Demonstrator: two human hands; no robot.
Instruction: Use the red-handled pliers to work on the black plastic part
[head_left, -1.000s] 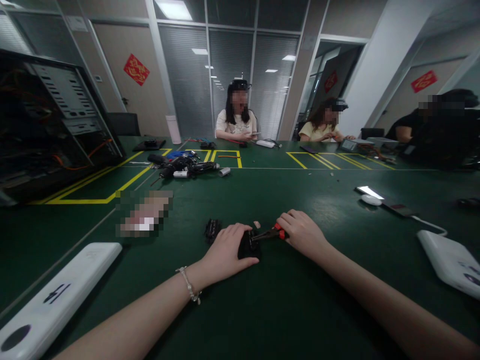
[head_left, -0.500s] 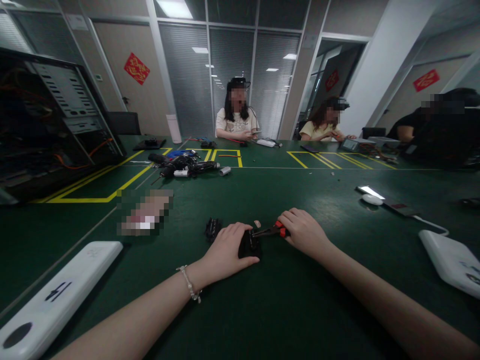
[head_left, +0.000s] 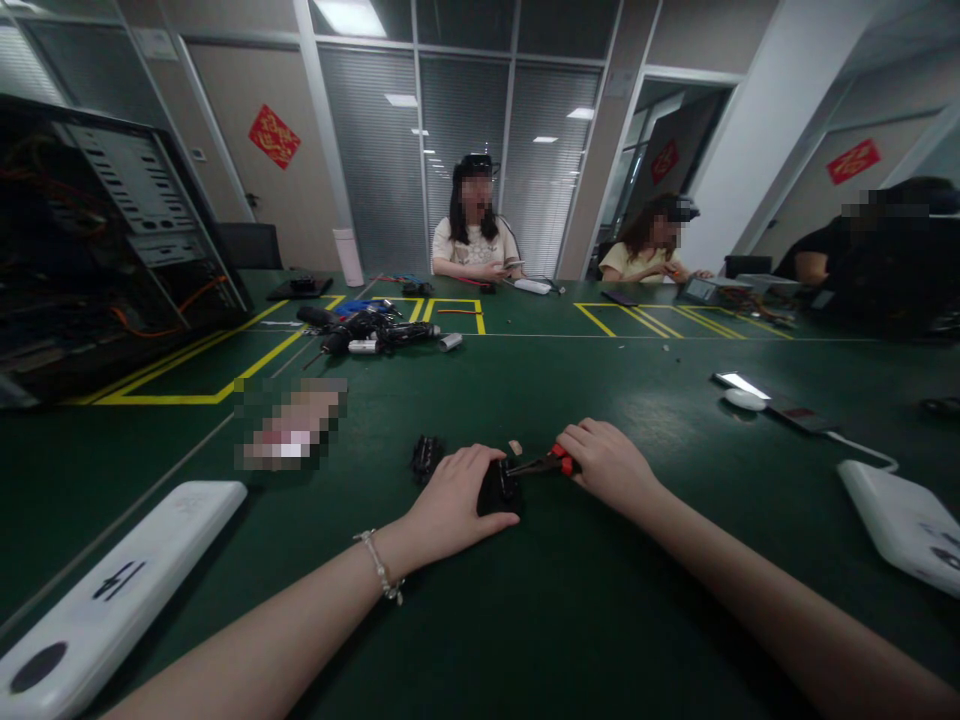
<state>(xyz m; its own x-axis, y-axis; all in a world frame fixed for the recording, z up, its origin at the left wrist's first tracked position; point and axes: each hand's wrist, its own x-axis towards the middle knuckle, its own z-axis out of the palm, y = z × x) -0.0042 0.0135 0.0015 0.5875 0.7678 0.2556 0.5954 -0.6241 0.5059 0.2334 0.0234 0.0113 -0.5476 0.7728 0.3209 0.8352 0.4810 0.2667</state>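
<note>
My left hand (head_left: 454, 500) lies around a small black box-like part (head_left: 495, 498) on the green table, thumb on the near side and fingers over the far side. Its exact kind does not show. My right hand (head_left: 611, 465) is closed on the red handles of needle-nose pliers (head_left: 555, 460). The dark jaws of the pliers point left and touch the top of the black part; what they pinch is too small to make out. Just beyond the jaws rests a small beige piece (head_left: 514, 447). A second black part (head_left: 427, 456) sits left of my left fingers.
White power banks lie at left (head_left: 127, 590) and right (head_left: 900, 525). Farther back are a cable pile (head_left: 375, 330), an open computer case (head_left: 135, 240), and a white mouse (head_left: 745, 399) by a phone. Several people sit across the green table (head_left: 540, 620).
Almost nothing differs. Both hands, the pliers and the black part keep their places, with only a very slight shift of the view.
</note>
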